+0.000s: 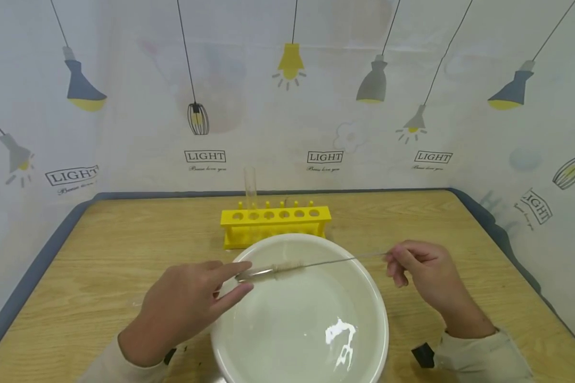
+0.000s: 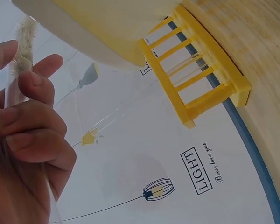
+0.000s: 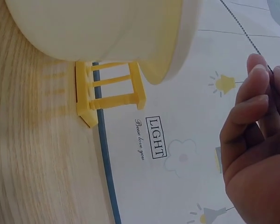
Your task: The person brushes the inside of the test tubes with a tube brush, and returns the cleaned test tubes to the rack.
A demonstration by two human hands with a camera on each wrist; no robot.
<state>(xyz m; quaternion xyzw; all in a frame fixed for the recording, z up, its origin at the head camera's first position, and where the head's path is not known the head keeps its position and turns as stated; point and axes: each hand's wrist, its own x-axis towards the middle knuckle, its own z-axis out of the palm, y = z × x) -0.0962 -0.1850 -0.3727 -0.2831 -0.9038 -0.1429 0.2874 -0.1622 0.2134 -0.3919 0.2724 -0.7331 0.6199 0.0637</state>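
Observation:
My left hand (image 1: 187, 303) grips a clear glass test tube (image 1: 257, 273) over the left side of a white basin (image 1: 382, 324). Pale bristles of a test tube brush (image 1: 289, 267) show at the tube's mouth, some of them outside the glass. The brush's thin twisted-wire handle (image 1: 335, 261) runs to the right across the basin. Its end is pinched between thumb and fingertips of my right hand (image 1: 428, 271), just beyond the basin's right rim. In the left wrist view, fingers curl round the tube below the bristles (image 2: 25, 42).
Behind the basin stands a yellow test tube rack (image 1: 275, 215) with another clear test tube (image 1: 251, 186) upright in its left part. The wooden table (image 1: 139, 229) ends at a printed white curtain (image 1: 268, 127). Light glints off the basin's inside.

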